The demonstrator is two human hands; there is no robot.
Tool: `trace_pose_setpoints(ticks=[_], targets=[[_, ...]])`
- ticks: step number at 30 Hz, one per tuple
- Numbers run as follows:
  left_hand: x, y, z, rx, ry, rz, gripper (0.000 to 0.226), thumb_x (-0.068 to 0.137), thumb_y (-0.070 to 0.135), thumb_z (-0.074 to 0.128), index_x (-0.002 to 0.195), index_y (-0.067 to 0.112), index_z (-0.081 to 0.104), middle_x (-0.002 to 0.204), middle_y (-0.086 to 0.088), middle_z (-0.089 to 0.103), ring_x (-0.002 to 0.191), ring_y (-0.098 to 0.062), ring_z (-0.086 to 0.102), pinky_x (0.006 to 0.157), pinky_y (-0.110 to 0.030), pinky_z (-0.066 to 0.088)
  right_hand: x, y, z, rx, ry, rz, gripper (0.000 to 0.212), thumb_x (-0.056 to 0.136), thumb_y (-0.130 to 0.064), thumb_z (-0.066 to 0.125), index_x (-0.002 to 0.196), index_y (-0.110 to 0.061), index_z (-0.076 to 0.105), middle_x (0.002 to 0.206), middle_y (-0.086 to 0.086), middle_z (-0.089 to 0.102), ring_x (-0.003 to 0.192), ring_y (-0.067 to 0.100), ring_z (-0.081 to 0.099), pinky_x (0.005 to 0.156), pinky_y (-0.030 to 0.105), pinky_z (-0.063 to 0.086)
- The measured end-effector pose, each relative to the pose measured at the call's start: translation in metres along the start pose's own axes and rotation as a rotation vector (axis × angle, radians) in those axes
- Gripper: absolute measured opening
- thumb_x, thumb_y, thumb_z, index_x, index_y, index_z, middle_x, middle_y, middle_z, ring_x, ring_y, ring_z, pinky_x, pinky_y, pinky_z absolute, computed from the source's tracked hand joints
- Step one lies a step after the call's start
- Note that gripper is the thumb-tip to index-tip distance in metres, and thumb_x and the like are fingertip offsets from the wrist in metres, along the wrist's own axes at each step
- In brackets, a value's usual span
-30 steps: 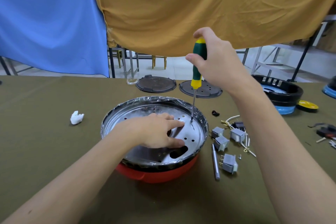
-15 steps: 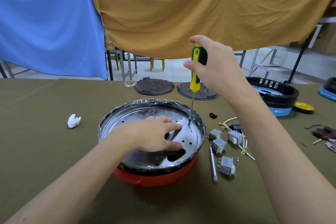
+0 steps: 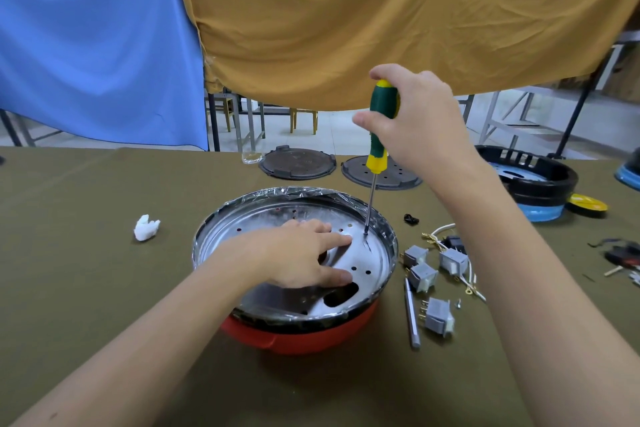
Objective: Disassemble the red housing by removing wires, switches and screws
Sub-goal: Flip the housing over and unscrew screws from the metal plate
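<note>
right hand (image 3: 420,121) grips screwdriver (image 3: 379,135); flat left hand (image 3: 304,258) hides plate (image 3: 367,263) centre.

Switches (image 3: 429,274) right of housing (image 3: 298,333), discs (image 3: 298,163) behind, on table (image 3: 86,288).

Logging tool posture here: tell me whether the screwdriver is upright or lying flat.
Upright, tilted slightly: the right hand grips the screwdriver handle, tip down on the metal plate in the red housing.
</note>
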State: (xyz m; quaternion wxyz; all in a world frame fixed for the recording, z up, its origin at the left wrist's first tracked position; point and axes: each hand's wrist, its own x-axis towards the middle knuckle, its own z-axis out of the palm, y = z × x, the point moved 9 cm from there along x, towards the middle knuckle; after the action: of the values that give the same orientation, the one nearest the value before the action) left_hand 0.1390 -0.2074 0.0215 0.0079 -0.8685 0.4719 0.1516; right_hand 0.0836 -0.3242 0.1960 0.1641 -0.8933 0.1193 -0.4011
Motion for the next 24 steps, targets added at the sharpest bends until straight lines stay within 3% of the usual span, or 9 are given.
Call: trace_pose_setpoints(ticks=[2,3,6,7,10,13,18,21,24], targets=[[0.0,0.0,0.0,0.003,0.004,0.0,0.07,0.092,0.067,0.042,0.153,0.046,0.014,0.164,0.009,0.009,0.149,-0.025,0.011,0.119,-0.047,0.017,0.0,-0.002,0.0,-0.005,-0.018,-0.013,0.054,0.091,-0.03,0.07,0.142,-0.024,0.05,0.121,0.008,0.059,0.112,0.027,0.052,0.096,0.034,0.041],[0.0,0.0,0.0,0.001,0.004,0.0,0.07,0.092,0.067,0.042,0.153,0.046,0.014,0.164,0.009,0.009,0.149,-0.025,0.012,0.119,-0.048,0.017,0.0,-0.003,0.003,0.001,-0.048,-0.022,0.053,0.093,-0.024,0.067,0.142,-0.022,0.048,0.122,0.006,0.059,0.111,0.026,0.053,0.091,0.031,0.042],[0.0,0.0,0.0,-0.005,0.003,-0.003,0.07,0.092,0.066,0.043,0.153,0.047,0.015,0.163,0.01,0.009,0.149,-0.024,0.012,0.119,-0.048,0.017,0.0,-0.005,0.012,0.06,-0.144,-0.018,0.041,0.095,-0.014,0.052,0.135,-0.017,0.045,0.1,0.001,0.055,0.078,0.018,0.052,0.059,0.026,0.037],[0.0,0.0,0.0,-0.007,0.005,-0.003,0.07,0.092,0.066,0.043,0.153,0.047,0.015,0.163,0.01,0.01,0.149,-0.024,0.012,0.119,-0.048,0.017,0.0,-0.006,0.013,0.082,-0.143,-0.006,0.035,0.093,-0.014,0.05,0.128,-0.016,0.045,0.091,0.0,0.052,0.074,0.019,0.049,0.055,0.027,0.033],[0.001,-0.001,0.0,-0.016,0.009,-0.007,0.07,0.091,0.067,0.044,0.152,0.048,0.016,0.163,0.011,0.011,0.149,-0.023,0.011,0.119,-0.05,0.018,-0.004,-0.012,0.017,0.077,-0.112,-0.015,0.027,0.094,-0.027,0.055,0.116,-0.016,0.046,0.091,0.004,0.045,0.085,0.028,0.046,0.065,0.031,0.034],[0.001,-0.002,0.0,-0.027,0.009,-0.006,0.07,0.091,0.067,0.044,0.152,0.048,0.016,0.163,0.012,0.01,0.149,-0.022,0.01,0.119,-0.051,0.018,-0.008,-0.014,0.013,-0.047,0.004,-0.037,0.042,0.092,-0.044,0.066,0.121,-0.018,0.052,0.104,0.006,0.038,0.097,0.027,0.043,0.079,0.03,0.036],[0.0,-0.001,0.0,-0.01,0.008,-0.004,0.07,0.091,0.067,0.043,0.152,0.048,0.015,0.163,0.011,0.01,0.149,-0.022,0.011,0.119,-0.052,0.019,-0.003,-0.008,0.003,-0.014,0.021,-0.005,0.047,0.093,-0.028,0.067,0.138,-0.026,0.052,0.111,0.004,0.049,0.1,0.022,0.047,0.083,0.025,0.031],[0.0,-0.001,-0.001,-0.017,0.007,-0.005,0.069,0.092,0.066,0.043,0.152,0.047,0.016,0.163,0.011,0.01,0.149,-0.021,0.011,0.119,-0.05,0.018,-0.001,-0.009,0.007,0.1,-0.065,-0.007,0.048,0.091,-0.012,0.059,0.138,-0.022,0.051,0.109,-0.005,0.05,0.099,0.015,0.046,0.071,0.018,0.031],[-0.001,-0.001,-0.001,-0.013,0.007,-0.007,0.069,0.092,0.066,0.043,0.153,0.047,0.015,0.164,0.011,0.009,0.149,-0.022,0.011,0.119,-0.05,0.018,-0.002,-0.009,0.012,0.159,-0.066,0.019,0.037,0.089,-0.013,0.053,0.125,-0.017,0.051,0.1,0.001,0.053,0.089,0.024,0.053,0.061,0.025,0.036]])
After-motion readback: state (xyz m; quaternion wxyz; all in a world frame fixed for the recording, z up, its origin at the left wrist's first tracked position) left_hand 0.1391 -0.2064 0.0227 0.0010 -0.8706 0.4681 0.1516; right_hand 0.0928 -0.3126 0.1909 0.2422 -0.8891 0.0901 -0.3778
